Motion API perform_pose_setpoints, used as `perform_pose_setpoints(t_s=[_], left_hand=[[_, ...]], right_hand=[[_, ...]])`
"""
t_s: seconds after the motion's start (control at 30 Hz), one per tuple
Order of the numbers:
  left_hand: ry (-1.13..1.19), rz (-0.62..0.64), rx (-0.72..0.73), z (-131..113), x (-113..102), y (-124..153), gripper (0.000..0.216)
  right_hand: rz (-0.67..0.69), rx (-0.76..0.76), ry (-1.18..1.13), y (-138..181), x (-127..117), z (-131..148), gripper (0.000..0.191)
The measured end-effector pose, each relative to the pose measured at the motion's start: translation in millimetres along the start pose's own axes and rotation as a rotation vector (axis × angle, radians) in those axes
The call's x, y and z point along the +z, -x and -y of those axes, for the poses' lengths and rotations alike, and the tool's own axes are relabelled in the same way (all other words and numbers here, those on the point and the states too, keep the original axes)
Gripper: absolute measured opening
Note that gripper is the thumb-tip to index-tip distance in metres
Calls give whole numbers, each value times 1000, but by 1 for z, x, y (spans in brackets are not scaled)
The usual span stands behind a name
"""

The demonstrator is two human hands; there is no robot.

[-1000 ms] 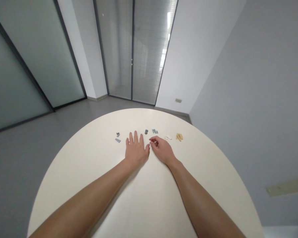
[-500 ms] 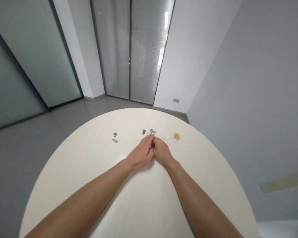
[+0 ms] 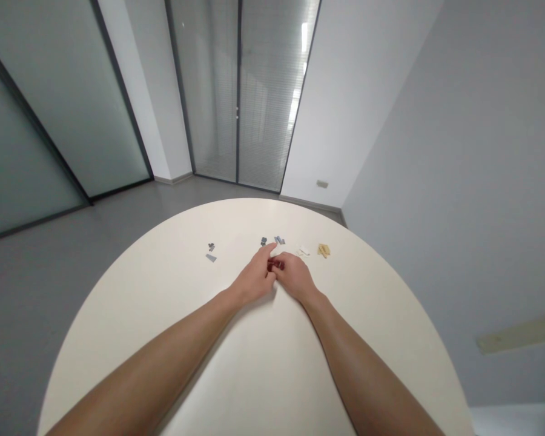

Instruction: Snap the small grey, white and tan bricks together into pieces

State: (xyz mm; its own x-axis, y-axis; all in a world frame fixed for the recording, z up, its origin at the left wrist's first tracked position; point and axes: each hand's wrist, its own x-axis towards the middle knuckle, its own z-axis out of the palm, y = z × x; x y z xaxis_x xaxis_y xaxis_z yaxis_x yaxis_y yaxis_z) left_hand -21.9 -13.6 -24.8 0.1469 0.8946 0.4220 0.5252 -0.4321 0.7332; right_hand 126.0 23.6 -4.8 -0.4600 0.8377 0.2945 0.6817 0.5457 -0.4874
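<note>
Close together over the middle of the white round table [image 3: 258, 375], my two hands meet around a small dark red piece [image 3: 278, 264], mostly covered by fingers. My left hand [image 3: 253, 277] has its index finger stretched forward, while its thumb and other fingers close on the piece's left side. On the other side, my right hand [image 3: 295, 275] is curled with its fingertips pinching the same piece. Its exact shape is hidden. Just beyond my fingers lie small dark grey pieces [image 3: 264, 241] and blue-grey pieces [image 3: 280, 240].
White pieces [image 3: 303, 251] and tan pieces [image 3: 324, 250] lie in small groups to the right. Farther left are a few grey pieces [image 3: 211, 258]. Behind the table stand a glass door [image 3: 213, 91] and a grey wall [image 3: 458, 181].
My left hand has shifted slightly left and its fingers have spread, so more of the red piece shows. My right hand's fingers have turned a little; the groups on the table stay put.
</note>
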Motion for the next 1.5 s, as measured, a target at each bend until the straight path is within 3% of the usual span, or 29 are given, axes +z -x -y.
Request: perform_pose_setpoints(t_s=[0.2,0.33,0.43,0.73,1.03,1.5], left_hand=[[-192,-152,-24,4,-2,-2,53],[-243,-164,-116,-2,-7,-1,25],[-247,-170,-159,-8,-11,-1,15],[-275,-216,-248,-19,-21,0,12],[-226,-202,-190,-15,-22,-1,17],[-221,-195,-197,-15,-21,-2,18]], right_hand=[[-30,8,-85,0,1,0,16],[-38,-37,-179,-1,4,-5,20],[-50,-53,-192,-2,5,-6,21],[-104,-86,-281,0,3,-2,21],[-177,-59,-385,0,0,-2,19],[-179,-38,-457,0,-1,0,22]])
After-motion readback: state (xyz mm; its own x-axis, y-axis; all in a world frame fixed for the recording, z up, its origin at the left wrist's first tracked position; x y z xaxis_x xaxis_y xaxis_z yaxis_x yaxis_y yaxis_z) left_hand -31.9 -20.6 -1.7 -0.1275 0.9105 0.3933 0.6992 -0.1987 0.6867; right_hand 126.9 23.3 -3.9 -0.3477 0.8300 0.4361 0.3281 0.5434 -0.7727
